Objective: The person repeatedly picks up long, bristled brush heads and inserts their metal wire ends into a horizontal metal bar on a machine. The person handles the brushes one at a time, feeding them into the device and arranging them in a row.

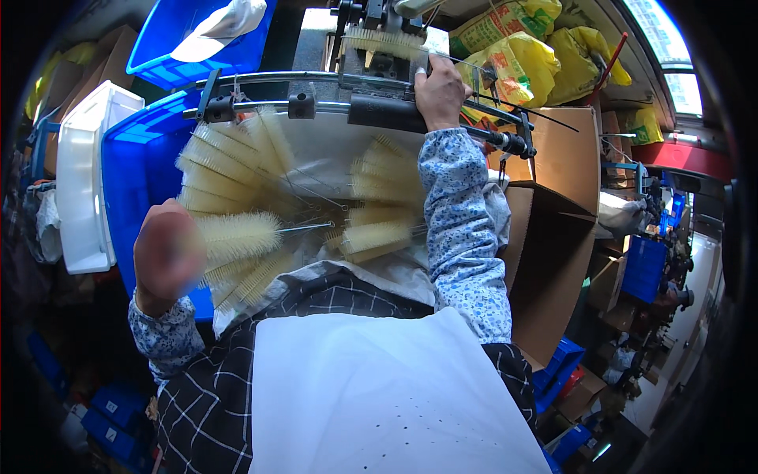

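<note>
A pale-bristled wire brush (385, 43) lies across the machine (384, 67) at the top. At its right end is my right hand (440, 93), fingers bent and closed on it, wrist over the metal rails. On the left, my left hand (162, 257) is raised beside a thick round brush (241, 235), whose wire stem points right. A blurred patch hides the left fingers, so its grip on that brush cannot be made out. Two fanned heaps of similar brushes, a left heap (229, 158) and a right heap (383, 174), lie on pale cloth over my lap.
A blue bin (126, 170) and a white tub (83, 189) stand at my left. A white cap (221, 30) rests on another blue bin. At my right is an open cardboard box (557, 261), with yellow sacks (513, 63) behind. A thin dark rod (525, 108) sticks out rightward.
</note>
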The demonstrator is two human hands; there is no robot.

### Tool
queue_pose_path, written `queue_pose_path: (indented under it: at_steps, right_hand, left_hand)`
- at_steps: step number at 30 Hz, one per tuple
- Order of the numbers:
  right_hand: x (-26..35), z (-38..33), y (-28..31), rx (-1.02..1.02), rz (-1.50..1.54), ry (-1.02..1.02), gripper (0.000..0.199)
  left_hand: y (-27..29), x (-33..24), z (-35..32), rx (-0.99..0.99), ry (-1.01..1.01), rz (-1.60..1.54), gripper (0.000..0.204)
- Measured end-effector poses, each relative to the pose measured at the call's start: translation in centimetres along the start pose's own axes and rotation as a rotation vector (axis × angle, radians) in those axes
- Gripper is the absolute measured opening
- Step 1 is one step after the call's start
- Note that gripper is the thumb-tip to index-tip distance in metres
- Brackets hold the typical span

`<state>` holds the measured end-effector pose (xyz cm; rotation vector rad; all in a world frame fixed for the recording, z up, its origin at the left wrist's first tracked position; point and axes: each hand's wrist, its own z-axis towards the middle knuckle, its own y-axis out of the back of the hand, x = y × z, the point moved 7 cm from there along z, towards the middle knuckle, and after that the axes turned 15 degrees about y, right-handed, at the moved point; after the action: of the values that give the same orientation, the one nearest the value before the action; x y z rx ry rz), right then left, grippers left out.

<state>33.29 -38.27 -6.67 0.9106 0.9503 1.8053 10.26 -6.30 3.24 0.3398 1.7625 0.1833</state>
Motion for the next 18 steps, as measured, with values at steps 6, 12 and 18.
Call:
queue_pose_path:
  at_steps: [6, 12, 18]
  right_hand:
    - [4.5, 0.6, -1.7, -0.023, -0.026, 0.028, 0.025]
    - [4.2, 0.6, -1.8, 0.001, -0.020, 0.039, 0.023]
    - [-1.8, -0.8, -0.1, 0.027, -0.021, 0.023, 0.033]
  left_hand:
    - [0.0, 0.6, 0.3, 0.033, -0.030, -0.033, 0.035]
    - [0.2, 0.3, 0.3, -0.004, -0.052, -0.015, 0.035]
    - [2.3, 1.6, -0.1, -0.111, -0.072, -0.034, 0.033]
